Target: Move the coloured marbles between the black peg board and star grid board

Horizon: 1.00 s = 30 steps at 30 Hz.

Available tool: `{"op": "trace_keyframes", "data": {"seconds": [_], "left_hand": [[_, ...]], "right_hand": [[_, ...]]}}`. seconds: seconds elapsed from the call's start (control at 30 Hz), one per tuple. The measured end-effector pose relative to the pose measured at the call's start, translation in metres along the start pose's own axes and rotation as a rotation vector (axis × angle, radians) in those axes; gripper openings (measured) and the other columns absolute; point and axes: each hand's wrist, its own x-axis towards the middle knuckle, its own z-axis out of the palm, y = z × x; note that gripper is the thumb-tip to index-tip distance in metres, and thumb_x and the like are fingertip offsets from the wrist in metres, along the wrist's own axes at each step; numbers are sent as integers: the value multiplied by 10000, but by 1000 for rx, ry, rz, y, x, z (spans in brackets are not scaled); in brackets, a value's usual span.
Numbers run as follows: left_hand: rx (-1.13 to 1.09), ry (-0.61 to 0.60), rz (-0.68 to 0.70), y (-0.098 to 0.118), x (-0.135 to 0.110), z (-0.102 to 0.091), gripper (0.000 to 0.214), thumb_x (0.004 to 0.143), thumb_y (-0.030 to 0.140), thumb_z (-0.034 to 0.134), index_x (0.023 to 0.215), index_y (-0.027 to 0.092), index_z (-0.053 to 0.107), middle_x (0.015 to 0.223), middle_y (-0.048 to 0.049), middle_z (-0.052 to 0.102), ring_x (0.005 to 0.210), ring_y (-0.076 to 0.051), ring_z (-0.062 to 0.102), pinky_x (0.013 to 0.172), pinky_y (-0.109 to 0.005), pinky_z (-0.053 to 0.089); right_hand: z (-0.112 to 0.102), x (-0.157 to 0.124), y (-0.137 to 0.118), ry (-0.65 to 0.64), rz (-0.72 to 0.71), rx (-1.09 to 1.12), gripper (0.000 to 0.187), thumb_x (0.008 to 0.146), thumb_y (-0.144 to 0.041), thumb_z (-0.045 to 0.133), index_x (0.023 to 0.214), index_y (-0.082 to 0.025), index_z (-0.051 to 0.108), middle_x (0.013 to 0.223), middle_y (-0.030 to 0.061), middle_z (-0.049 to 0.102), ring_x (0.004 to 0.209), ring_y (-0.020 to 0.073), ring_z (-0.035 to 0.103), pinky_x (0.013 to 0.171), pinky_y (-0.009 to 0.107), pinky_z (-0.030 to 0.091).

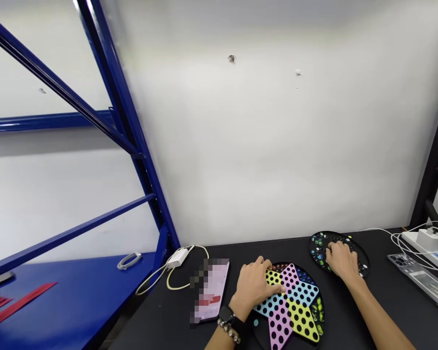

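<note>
A Chinese checkers board (292, 297) with a yellow, pink and light blue star full of black holes lies on the black table. Coloured marbles (319, 311) fill some pockets around the star. My left hand (253, 284) rests over the board's left side, thumb stretched across the star and fingers apart near the upper rim. Further right, my right hand (343, 260) reaches down into a round black tray (363, 253) holding scattered marbles (319, 243). Its fingers are curled, and their tips are partly hidden, so what they pinch cannot be seen.
A phone (213, 289) lies left of the board, near a white charger (178, 257) and cable. On the right are another phone (423, 279) and a power strip (436, 248) with tangled cables. A blue metal frame (131, 121) stands left, beside a blue surface (80, 287).
</note>
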Motion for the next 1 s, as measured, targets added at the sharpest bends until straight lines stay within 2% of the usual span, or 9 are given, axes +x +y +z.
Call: {"op": "trace_keyframes", "data": {"seconds": [0.17,0.3,0.4,0.47,0.53,0.67,0.8,0.9,1.0], "left_hand": [[64,-24,-197,6,-2,3,710,670,812,554,964,175,668,933,-115,704,905,-336,659,772,-388,456],[65,-13,-256,3,-3,6,726,720,785,522,1000,130,661,968,-162,700,960,-362,645,804,-409,455],[4,47,-174,-6,-2,6,530,802,654,540,1050,191,618,1044,-99,664,992,-293,628,821,-357,449],[-85,39,-60,-13,-1,7,379,841,543,557,1084,254,595,1102,-39,627,1033,-237,602,838,-308,444],[-143,9,24,-18,0,10,320,866,475,550,1126,290,580,1143,-12,595,1070,-214,577,862,-288,440],[-68,1,68,-17,2,16,299,928,436,460,1156,273,564,1142,-35,571,1016,-217,590,851,-308,451],[54,-6,102,-14,8,21,299,987,393,334,1105,242,564,1093,-51,580,882,-201,636,757,-303,475],[109,-19,113,-16,11,25,355,1010,368,263,1043,235,591,1060,-58,602,791,-196,658,693,-301,474],[111,-21,121,-18,12,27,408,1017,358,244,961,232,628,995,-55,643,786,-205,669,689,-302,465]], "right_hand": [[-15,-21,-41,-40,-133,183,475,920,-515,368,1144,-191,633,1192,143,614,1114,304,549,908,453,387],[-21,-52,-77,-140,-285,215,666,826,-677,419,1256,-197,588,1266,158,582,1183,351,506,976,493,346],[-22,-68,-90,-200,-415,168,610,821,-620,464,1231,-195,617,1263,163,590,1180,366,496,978,505,342],[-22,-74,-94,-210,-458,149,558,854,-561,449,1243,-199,617,1302,163,578,1195,362,488,990,499,338],[-22,-76,-96,-216,-472,149,557,888,-529,405,1301,-199,584,1353,159,554,1221,353,475,998,483,340],[-20,-74,-96,-260,-511,178,601,918,-520,346,1385,-183,517,1445,133,493,1288,341,426,1029,478,329],[-15,-73,-95,-291,-523,210,607,924,-530,325,1404,-201,497,1500,103,435,1325,326,398,1065,473,295],[-12,-74,-94,-284,-511,244,601,916,-521,343,1405,-203,490,1493,104,441,1318,322,404,1061,464,295],[-11,-74,-93,-270,-492,277,587,900,-500,383,1397,-205,489,1471,108,464,1308,318,412,1054,454,300]]}}
